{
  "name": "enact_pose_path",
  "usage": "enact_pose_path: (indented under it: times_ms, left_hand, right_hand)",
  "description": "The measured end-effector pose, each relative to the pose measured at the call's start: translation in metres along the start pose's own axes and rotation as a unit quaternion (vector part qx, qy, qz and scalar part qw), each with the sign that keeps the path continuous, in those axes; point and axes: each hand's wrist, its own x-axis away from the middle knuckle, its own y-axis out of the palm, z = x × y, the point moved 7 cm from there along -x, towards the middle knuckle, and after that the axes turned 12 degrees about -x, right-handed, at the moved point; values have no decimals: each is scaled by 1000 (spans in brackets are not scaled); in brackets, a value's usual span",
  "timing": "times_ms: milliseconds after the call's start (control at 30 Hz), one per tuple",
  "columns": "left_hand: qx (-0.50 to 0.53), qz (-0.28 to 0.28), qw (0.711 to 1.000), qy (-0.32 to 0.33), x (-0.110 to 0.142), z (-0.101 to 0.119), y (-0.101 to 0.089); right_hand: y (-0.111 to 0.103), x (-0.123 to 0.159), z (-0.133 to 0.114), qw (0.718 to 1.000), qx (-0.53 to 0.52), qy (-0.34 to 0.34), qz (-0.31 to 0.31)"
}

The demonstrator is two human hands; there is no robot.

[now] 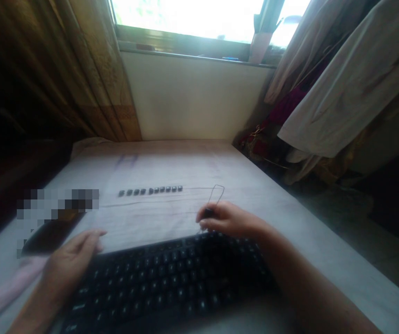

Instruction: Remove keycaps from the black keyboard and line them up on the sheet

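Note:
A black keyboard [144, 283] lies across the front of the white-covered surface, with a dark patch in its right part where keys look gone, though blur hides detail. My right hand [225, 217] is closed above its upper right edge, gripping a wire keycap puller [216, 188]. A thin wire loop sticks up past the fingers, and a dark piece shows between them. My left hand [77, 255] is beside the keyboard's upper left corner, fingers loosely stretched and holding nothing visible. Behind the keyboard, several small dark keycaps [163, 189] sit in a row.
On the left lies a dark, partly pixelated object [51, 232], with a pink cloth [18, 283] near my left forearm. A curtain [98, 69] hangs at the left and clothes [342, 93] at the right. The white-covered surface [185, 157] reaches the wall below a window.

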Motion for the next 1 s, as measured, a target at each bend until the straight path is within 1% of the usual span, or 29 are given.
enact_pose_path:
  times_ms: [67, 100, 267, 367, 467, 567, 633, 767, 867, 1000]
  left_hand:
    - [5, -54, 999, -4, 0, 0, 7]
    - [6, -66, 998, -6, 0, 0, 8]
    - [11, -56, 998, -13, 1, 2, 5]
    - [12, -74, 997, -8, 1, -3, 9]
    - [14, -78, 997, -1, 0, -7, 11]
    - [17, -80, 997, -1, 2, -5, 12]
    - [17, -71, 997, -3, 3, -1, 11]
    - [19, -54, 998, -1, 5, 4, 7]
    - [19, -69, 997, 14, 6, 5, 7]
    - [26, -94, 995, 21, 11, 10, 8]
  right_hand:
    - [2, 0, 1, 1000, 18, -5, -6]
    - [3, -1, 1, 1000, 27, -10, -10]
    - [9, -2, 2, 996, 64, -47, -37]
    - [14, 0, -2, 990, 105, -82, -47]
    - [20, 1, -7, 980, 158, -110, -46]
    - [24, 2, -7, 976, 193, -97, -37]
    - [26, 3, -5, 974, 206, -89, -37]
    - [24, 7, -1, 980, 181, -84, -18]
    - [22, 9, 1, 982, 168, -89, -1]
    - [24, 9, -4, 975, 191, -115, 2]
